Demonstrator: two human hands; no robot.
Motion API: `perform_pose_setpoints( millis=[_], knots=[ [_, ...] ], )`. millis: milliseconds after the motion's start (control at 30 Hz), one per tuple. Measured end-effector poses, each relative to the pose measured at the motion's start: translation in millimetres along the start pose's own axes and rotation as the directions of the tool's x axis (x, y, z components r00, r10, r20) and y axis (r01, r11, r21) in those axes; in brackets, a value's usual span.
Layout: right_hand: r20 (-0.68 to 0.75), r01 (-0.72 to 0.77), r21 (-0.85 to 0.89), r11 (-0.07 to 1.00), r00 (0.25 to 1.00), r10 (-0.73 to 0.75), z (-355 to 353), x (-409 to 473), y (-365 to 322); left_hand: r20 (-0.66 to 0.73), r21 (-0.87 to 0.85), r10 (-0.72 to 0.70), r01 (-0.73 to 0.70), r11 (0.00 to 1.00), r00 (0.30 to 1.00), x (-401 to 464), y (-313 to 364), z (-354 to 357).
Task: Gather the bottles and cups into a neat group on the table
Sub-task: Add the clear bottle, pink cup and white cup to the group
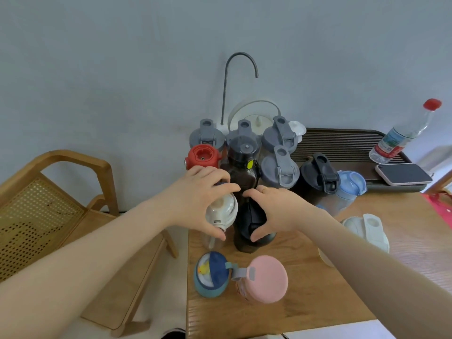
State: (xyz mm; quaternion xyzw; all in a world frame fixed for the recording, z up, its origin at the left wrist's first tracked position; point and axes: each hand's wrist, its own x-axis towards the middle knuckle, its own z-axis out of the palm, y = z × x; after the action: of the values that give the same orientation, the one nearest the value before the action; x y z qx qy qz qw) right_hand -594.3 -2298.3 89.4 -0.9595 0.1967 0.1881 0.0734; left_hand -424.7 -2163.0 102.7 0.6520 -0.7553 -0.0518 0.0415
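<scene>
My left hand [199, 199] grips a white-lidded clear bottle [221, 212] from above at the table's left edge. My right hand [276, 211] wraps around a dark, black-lidded bottle [252, 223] beside it. Behind them stand a red-lidded bottle [203, 156], a tall dark brown bottle [242, 162] and several grey-lidded shakers [280, 171]. A black shaker [318, 178] and a light blue bottle [349, 187] are to the right. Nearer me stand a blue-lidded cup [211, 274] and a pink-lidded bottle [265, 278]. A white-lidded cup [369, 230] is partly hidden by my right forearm.
The wooden table [305, 302] ends close on the left, with a rattan chair [49, 204] beside it. A dark tea tray [342, 143] at the back right holds a phone [403, 173] and a red-capped plastic water bottle [403, 133]. A curved tap [241, 69] and kettle stand by the wall.
</scene>
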Motion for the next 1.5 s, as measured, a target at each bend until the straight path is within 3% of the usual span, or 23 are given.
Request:
perform_pose_setpoints(
  millis=[133, 300, 400, 533, 600, 700, 800, 900, 967, 1033, 1233, 1500],
  knots=[
    [0.002, 0.045, -0.001, 0.999, 0.999, -0.045, -9.5, -1.6, -3.1, 0.018, -0.018, 0.021, -0.020, 1.000, 1.000, 6.6, -1.9, -7.2],
    [-0.176, 0.088, 0.132, 0.987, 0.982, -0.064, -30.8, -16.9, -12.0, -0.143, 0.008, 0.206, -0.207, 0.978, 0.968, 13.1, -7.9, -9.0],
    [-0.045, 0.077, 0.213, 0.974, 0.997, -0.069, -31.3, -31.6, -24.3, -0.281, 0.013, 0.306, -0.315, 0.949, 0.910, 13.0, -13.1, -6.2],
    [0.228, -0.113, 0.189, 0.975, 0.971, 0.068, -10.4, -51.8, -48.9, -0.389, 0.078, 0.456, -0.465, 0.882, 0.800, 5.0, -8.8, 1.0],
    [0.289, -0.183, 0.164, 0.969, 0.948, 0.130, 8.9, -58.2, -61.4, -0.411, 0.151, 0.535, -0.524, 0.838, 0.738, -2.3, -4.7, 6.6],
    [0.276, -0.240, 0.079, 0.967, 0.938, 0.210, 36.6, -62.1, -77.8, -0.355, 0.196, 0.650, -0.627, 0.754, 0.672, -14.9, 1.8, 16.9],
    [0.156, -0.311, 0.066, 0.948, 0.942, 0.298, 47.7, -63.3, -82.1, -0.144, 0.129, 0.713, -0.701, 0.701, 0.686, -27.2, 6.1, 30.4],
    [0.072, -0.354, 0.083, 0.932, 0.935, 0.348, 50.6, -65.7, -75.2, 0.081, 0.127, 0.660, -0.664, 0.737, 0.747, -35.6, 11.1, 42.5],
    [0.044, -0.378, 0.098, 0.920, 0.926, 0.376, 52.4, -68.3, -68.6, 0.261, 0.135, 0.514, -0.558, 0.819, 0.817, -39.1, 17.1, 49.4],
    [0.021, -0.401, 0.113, 0.909, 0.916, 0.402, 53.7, -71.5, -61.0, 0.422, 0.140, 0.368, -0.461, 0.876, 0.828, -42.6, 24.1, 55.8],
    [0.025, -0.420, 0.165, 0.892, 0.906, 0.422, 49.4, -82.5, -25.6, 0.395, 0.153, 0.238, -0.319, 0.935, 0.887, -43.0, 45.2, 74.1],
    [-0.134, -0.396, 0.157, 0.905, 0.899, 0.417, 44.3, -92.6, 40.2, 0.387, 0.167, 0.113, -0.190, 0.968, 0.915, -17.4, 89.4, 60.8]
  ],
)
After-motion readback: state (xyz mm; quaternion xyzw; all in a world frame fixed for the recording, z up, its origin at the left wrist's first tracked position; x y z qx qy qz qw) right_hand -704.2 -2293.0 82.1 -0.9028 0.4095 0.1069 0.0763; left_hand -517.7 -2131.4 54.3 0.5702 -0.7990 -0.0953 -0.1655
